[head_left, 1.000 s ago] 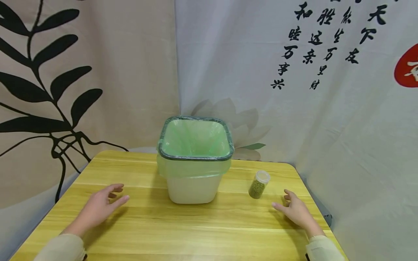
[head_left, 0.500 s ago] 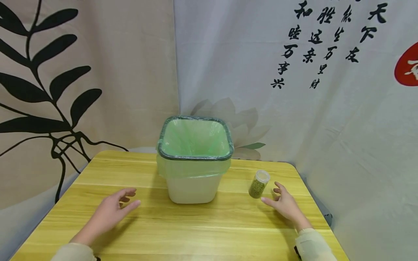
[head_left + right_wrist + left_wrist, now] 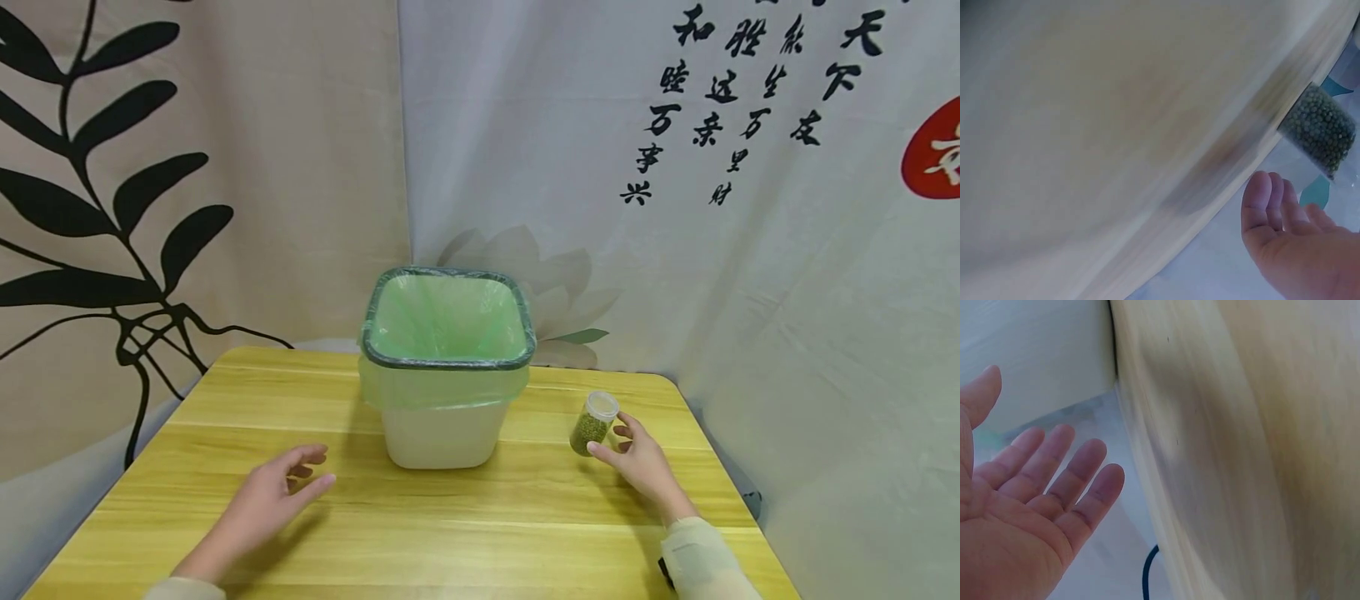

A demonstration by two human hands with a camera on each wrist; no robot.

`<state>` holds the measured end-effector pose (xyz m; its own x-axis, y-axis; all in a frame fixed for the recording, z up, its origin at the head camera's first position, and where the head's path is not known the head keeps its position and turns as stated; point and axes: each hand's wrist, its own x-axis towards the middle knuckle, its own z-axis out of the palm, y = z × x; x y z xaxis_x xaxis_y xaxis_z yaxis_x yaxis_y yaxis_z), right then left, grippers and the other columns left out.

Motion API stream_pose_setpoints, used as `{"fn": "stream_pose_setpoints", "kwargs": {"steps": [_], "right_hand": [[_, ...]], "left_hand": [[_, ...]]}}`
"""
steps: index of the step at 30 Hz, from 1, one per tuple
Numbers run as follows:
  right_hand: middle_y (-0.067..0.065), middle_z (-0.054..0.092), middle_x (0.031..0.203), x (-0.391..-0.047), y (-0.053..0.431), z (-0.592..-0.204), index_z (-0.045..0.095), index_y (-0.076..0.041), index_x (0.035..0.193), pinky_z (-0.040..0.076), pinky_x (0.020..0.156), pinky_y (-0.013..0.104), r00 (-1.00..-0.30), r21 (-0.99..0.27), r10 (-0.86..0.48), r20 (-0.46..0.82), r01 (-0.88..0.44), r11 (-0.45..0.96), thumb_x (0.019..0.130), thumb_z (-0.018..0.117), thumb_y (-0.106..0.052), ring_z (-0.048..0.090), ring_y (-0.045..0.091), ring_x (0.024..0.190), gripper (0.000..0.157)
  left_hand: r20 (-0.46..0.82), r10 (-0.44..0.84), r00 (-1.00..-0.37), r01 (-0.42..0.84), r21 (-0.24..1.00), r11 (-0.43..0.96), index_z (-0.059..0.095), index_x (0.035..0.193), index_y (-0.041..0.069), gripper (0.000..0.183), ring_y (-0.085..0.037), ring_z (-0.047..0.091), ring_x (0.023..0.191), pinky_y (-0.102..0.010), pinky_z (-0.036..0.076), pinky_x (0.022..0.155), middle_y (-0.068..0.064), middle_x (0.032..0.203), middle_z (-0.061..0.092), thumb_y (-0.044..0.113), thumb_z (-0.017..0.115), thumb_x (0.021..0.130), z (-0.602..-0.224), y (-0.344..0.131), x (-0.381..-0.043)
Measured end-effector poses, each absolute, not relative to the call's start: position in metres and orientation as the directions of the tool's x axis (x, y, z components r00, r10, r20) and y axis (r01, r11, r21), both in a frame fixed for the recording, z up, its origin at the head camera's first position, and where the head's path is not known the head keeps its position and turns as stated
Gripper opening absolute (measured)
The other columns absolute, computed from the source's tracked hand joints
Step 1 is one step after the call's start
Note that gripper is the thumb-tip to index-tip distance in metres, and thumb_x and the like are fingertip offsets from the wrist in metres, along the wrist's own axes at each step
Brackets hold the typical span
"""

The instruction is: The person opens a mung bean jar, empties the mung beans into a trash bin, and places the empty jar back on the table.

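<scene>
A small clear jar (image 3: 589, 428) with a whitish lid stands on the table, part filled with small green beans or seeds. My right hand (image 3: 643, 465) is at the jar's right side, thumb and fingers spread toward it. In the right wrist view a gap shows between the fingers (image 3: 1259, 190) and the jar (image 3: 1317, 125). My left hand (image 3: 262, 507) hovers over the table, left of the bin, holding nothing. Its palm and relaxed fingers show in the left wrist view, near the pale bin wall (image 3: 1035, 362).
A white square bin (image 3: 442, 433) with a green liner bag and dark rim stands mid-table, between the hands. The wooden table (image 3: 465, 542) ends against printed curtains (image 3: 315, 167) at the back. A dark cable (image 3: 1147, 575) hangs past the table edge.
My right hand has moved left and slightly forward, from apart to close beside the jar. The left hand has shifted right toward the bin and slightly nearer me. Jar and bin stay put.
</scene>
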<state>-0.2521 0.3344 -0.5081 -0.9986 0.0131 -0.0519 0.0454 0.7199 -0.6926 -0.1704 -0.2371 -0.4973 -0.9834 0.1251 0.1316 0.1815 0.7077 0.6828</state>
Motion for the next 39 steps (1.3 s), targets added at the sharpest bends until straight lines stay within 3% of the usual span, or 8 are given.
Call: {"fn": "stream_pose_setpoints", "kwargs": {"steps": [17,32,39], "right_hand": [[0.024,0.058,0.153,-0.263,0.319,-0.509,0.045,-0.006,0.157,0.057,0.108,0.058,-0.999,-0.72,0.002,-0.037,0.028,0.693,0.096,0.078,-0.052,0.061,0.045,0.135,0.084],[0.031,0.056,0.152,-0.27,0.31,-0.511,0.046,-0.001,0.153,0.059,0.105,0.058,-0.998,-0.729,0.031,-0.049,0.057,0.682,0.098,0.078,-0.045,0.062,0.05,0.134,0.077],[0.034,0.056,0.149,-0.277,0.306,-0.517,0.045,0.002,0.152,0.054,0.111,0.061,-0.997,-0.731,0.065,-0.051,0.082,0.677,0.098,0.08,-0.038,0.059,0.052,0.137,0.076]], "left_hand": [[0.068,0.129,-0.989,0.139,0.712,0.688,0.061,0.147,0.007,0.062,-0.033,0.071,0.12,-0.055,0.063,0.095,-0.013,0.139,0.071,0.049,0.071,0.102,-0.498,-0.227,-0.163],[0.076,0.138,-0.988,0.15,0.717,0.681,0.061,0.146,0.006,0.06,-0.032,0.071,0.12,-0.053,0.063,0.096,-0.014,0.139,0.071,0.047,0.071,0.103,-0.5,-0.226,-0.162],[0.056,0.135,-0.989,0.134,0.718,0.683,0.062,0.145,0.007,0.062,-0.033,0.071,0.119,-0.056,0.063,0.095,-0.014,0.139,0.071,0.049,0.072,0.102,-0.5,-0.225,-0.16]]}}
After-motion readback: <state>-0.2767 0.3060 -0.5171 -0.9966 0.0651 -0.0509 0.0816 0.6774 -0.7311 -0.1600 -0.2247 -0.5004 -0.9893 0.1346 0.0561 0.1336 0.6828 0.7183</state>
